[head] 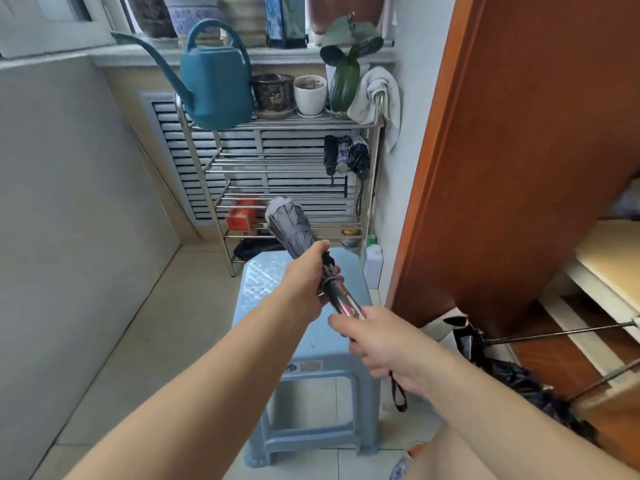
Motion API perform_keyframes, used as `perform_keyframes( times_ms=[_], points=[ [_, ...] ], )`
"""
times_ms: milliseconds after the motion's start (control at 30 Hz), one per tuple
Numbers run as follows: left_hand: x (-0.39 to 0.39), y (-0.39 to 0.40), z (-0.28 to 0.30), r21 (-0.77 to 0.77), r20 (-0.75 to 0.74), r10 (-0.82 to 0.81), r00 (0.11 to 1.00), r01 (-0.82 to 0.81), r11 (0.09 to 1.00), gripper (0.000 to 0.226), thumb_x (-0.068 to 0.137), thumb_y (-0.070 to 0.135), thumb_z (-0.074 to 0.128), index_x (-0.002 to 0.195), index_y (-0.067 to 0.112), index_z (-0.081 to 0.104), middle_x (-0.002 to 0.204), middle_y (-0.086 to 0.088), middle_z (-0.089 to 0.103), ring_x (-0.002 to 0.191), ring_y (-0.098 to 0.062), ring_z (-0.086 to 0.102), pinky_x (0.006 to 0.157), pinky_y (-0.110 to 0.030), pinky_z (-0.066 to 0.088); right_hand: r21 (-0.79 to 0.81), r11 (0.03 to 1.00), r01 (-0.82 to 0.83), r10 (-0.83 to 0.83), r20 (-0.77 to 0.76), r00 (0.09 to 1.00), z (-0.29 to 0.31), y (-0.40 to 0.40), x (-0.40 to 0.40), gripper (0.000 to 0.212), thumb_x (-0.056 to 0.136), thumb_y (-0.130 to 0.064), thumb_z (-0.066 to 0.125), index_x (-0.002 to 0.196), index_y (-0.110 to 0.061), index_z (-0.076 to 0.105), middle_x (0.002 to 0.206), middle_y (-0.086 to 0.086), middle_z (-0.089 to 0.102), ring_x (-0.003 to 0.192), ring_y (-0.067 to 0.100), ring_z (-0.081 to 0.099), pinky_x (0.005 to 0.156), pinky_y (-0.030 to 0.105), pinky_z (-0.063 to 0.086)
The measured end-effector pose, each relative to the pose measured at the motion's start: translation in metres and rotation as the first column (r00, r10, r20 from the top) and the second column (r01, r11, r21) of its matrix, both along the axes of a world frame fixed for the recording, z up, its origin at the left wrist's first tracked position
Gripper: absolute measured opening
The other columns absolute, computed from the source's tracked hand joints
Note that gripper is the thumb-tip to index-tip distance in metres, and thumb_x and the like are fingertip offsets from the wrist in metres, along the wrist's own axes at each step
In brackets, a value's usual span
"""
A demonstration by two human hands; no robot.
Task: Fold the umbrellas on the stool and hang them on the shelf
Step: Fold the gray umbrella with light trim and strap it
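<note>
I hold a grey folding umbrella (289, 223) above the light blue plastic stool (266, 282), its canopy end pointing up and away toward the metal shelf (287, 124). My left hand (308, 278) grips the bunched canopy near its lower edge. My right hand (374, 344) grips the handle, and a dark wrist strap (398, 396) dangles below it. A shiny shaft (343, 301) shows between the two hands. Three folded umbrellas (346, 155) hang at the right end of the shelf. The stool's seat carries nothing.
A teal watering can (216, 81), pots and a plant stand on the shelf's top tier, a white cloth (379, 95) draped at its right. A brown door (502, 150) stands to the right. Another dark umbrella (502, 368) lies on the floor at right.
</note>
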State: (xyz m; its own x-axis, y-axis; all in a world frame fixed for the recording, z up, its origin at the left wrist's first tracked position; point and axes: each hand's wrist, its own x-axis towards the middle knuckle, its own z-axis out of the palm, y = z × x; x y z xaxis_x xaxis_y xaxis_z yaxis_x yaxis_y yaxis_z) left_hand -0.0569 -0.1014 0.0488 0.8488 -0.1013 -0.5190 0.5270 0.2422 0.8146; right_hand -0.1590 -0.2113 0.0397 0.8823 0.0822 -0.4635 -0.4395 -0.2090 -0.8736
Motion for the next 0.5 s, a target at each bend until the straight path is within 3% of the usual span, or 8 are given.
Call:
perform_keyframes(
  times_ms=[133, 200, 267, 300, 367, 433, 500],
  points=[
    [0.011, 0.012, 0.007, 0.146, 0.063, -0.361, 0.93, 0.35, 0.925, 0.042, 0.1, 0.05, 0.058, 0.105, 0.01, 0.07, 0.097, -0.003, 0.074, 0.089, -0.02, 0.07, 0.09, -0.035, 0.054, 0.044, 0.991, 0.129, -0.132, 0.084, 0.988, 0.001, -0.018, 0.047, 0.023, 0.096, -0.027, 0.058, 0.082, -0.022, 0.04, 0.056, -0.005, 0.022, 0.043, 0.012, 0.015, 0.041, 0.022, 0.012],
    [0.031, 0.036, 0.007, 0.275, 0.124, -0.382, 0.916, 0.338, 0.9, 0.046, 0.1, 0.054, 0.057, 0.11, 0.012, 0.073, 0.103, 0.001, 0.079, 0.101, -0.019, 0.072, 0.097, -0.038, 0.055, 0.033, 0.989, 0.147, -0.15, 0.129, 0.98, -0.006, -0.027, 0.087, 0.022, 0.097, -0.027, 0.057, 0.085, -0.022, 0.039, 0.056, -0.006, 0.021, 0.046, 0.012, 0.013, 0.043, 0.024, 0.01],
    [0.063, 0.061, -0.006, 0.495, 0.213, -0.331, 0.919, 0.191, 0.848, 0.038, 0.101, 0.049, 0.057, 0.106, 0.014, 0.073, 0.1, -0.002, 0.078, 0.097, -0.019, 0.072, 0.092, -0.039, 0.057, 0.02, 0.987, 0.158, -0.159, 0.18, 0.971, -0.014, -0.03, 0.137, 0.023, 0.097, -0.025, 0.056, 0.084, -0.023, 0.037, 0.054, -0.008, 0.022, 0.045, 0.011, 0.013, 0.043, 0.023, 0.01],
    [0.084, 0.072, -0.018, 0.647, 0.26, -0.333, 0.906, 0.092, 0.756, 0.036, 0.102, 0.044, 0.056, 0.1, 0.012, 0.071, 0.095, -0.005, 0.077, 0.09, -0.02, 0.07, 0.087, -0.038, 0.057, 0.005, 0.987, 0.161, -0.158, 0.205, 0.966, -0.017, -0.028, 0.165, 0.024, 0.097, -0.024, 0.056, 0.083, -0.022, 0.037, 0.053, -0.008, 0.023, 0.044, 0.011, 0.014, 0.042, 0.022, 0.011],
    [0.129, 0.087, -0.048, 0.876, 0.289, -0.404, 0.868, -0.069, 0.478, 0.032, 0.101, 0.038, 0.05, 0.088, 0.012, 0.064, 0.084, -0.008, 0.071, 0.078, -0.025, 0.065, 0.074, -0.04, 0.055, -0.036, 0.984, 0.174, -0.16, 0.245, 0.956, -0.022, -0.02, 0.223, 0.023, 0.096, -0.025, 0.058, 0.081, -0.021, 0.041, 0.054, -0.007, 0.027, 0.042, 0.01, 0.018, 0.041, 0.023, 0.014],
    [0.17, 0.091, -0.079, 0.952, 0.269, -0.479, 0.835, -0.156, 0.264, 0.032, 0.1, 0.041, 0.045, 0.092, 0.016, 0.061, 0.091, -0.007, 0.069, 0.088, -0.032, 0.065, 0.069, -0.04, 0.049, -0.076, 0.98, 0.186, -0.158, 0.278, 0.947, -0.029, -0.01, 0.283, 0.019, 0.094, -0.028, 0.06, 0.084, -0.019, 0.047, 0.056, -0.005, 0.032, 0.042, 0.01, 0.024, 0.041, 0.024, 0.017],
    [0.197, 0.083, -0.104, 0.985, 0.166, -0.562, 0.811, -0.104, 0.141, 0.038, 0.102, 0.049, 0.036, 0.105, 0.02, 0.061, 0.107, -0.008, 0.066, 0.103, -0.035, 0.061, 0.078, -0.041, 0.047, -0.139, 0.967, 0.212, -0.162, 0.302, 0.939, -0.039, 0.001, 0.337, 0.018, 0.092, -0.033, 0.06, 0.088, -0.018, 0.051, 0.059, -0.004, 0.037, 0.045, 0.013, 0.029, 0.04, 0.024, 0.022]
  ],
)
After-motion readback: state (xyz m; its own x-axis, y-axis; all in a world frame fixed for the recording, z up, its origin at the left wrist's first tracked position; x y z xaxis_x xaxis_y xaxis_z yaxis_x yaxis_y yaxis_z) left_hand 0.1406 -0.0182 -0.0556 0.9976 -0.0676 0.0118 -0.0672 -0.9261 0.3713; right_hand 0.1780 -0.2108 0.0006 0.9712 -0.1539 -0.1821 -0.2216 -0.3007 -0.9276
